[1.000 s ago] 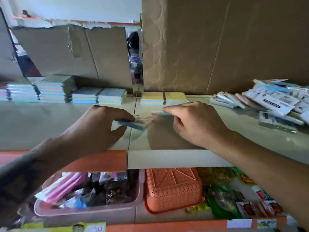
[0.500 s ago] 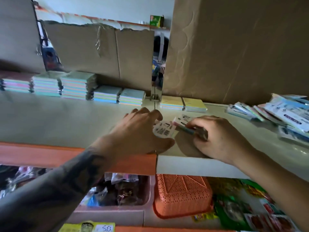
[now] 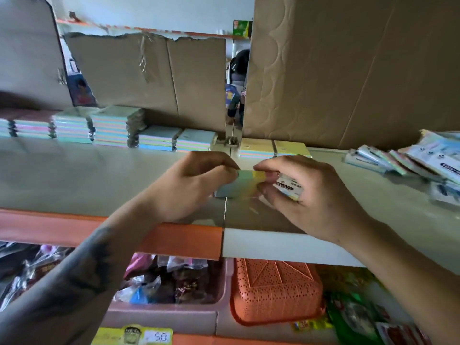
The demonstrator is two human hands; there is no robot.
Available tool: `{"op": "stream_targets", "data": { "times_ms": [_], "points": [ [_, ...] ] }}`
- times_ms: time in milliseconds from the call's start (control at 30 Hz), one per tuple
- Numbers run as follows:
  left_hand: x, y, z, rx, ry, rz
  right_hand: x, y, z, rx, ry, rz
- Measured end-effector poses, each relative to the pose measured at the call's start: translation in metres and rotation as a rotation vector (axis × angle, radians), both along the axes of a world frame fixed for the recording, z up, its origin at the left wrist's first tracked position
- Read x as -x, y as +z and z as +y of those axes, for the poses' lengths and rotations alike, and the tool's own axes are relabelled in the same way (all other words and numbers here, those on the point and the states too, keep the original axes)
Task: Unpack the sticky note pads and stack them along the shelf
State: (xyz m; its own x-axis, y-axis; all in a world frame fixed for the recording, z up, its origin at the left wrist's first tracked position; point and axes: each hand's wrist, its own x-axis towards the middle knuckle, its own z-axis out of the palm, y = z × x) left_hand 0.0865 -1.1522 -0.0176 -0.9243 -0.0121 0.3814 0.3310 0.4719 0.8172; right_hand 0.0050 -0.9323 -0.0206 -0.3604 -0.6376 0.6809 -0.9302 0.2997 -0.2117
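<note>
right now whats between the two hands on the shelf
In the head view, a pastel sticky note pad spans the gap: the left hand holds its left end, and the right hand grips its right end plus the printed wrapper.

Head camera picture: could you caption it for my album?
Two hands, left and right, pull a sticky note pad from its wrapper above a shelf.

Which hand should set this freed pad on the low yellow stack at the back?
Probably the left hand: it grips the bare pad, while the right hand is busy holding the wrapper. The yellow stack sits just beyond.
</note>
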Motion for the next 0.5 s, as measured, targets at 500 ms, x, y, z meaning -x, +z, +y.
{"op": "stream_targets", "data": {
  "times_ms": [500],
  "points": [
    [0.001,-0.0041,-0.0093,-0.241,0.001,-0.034,-0.0051,0.0027,-0.0047,0.229,0.16,-0.529]
  ]
}}
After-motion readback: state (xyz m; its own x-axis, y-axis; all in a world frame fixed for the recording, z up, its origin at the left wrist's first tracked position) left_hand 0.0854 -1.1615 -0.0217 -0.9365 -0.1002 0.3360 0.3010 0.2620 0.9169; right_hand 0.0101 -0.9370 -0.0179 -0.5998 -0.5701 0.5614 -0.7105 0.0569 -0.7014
